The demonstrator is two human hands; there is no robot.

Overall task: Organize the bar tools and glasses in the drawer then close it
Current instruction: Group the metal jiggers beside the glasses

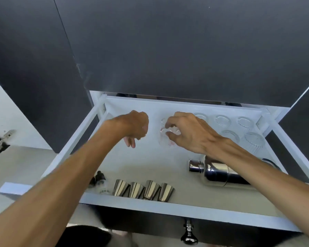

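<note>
I see both bare forearms stretched forward and converging toward the middle. My left hand hangs limp from a bent wrist, knuckles up, fingers curled loosely downward and holding nothing. My right hand is palm down, wrist raised, its thumb and fingertips pinched together around a small clear glass.

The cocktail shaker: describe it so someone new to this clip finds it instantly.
In the open white drawer, look to the right half, under the right hand's forearm. The cocktail shaker lies on its side there, far larger than the four steel cups standing along the front edge.
</note>
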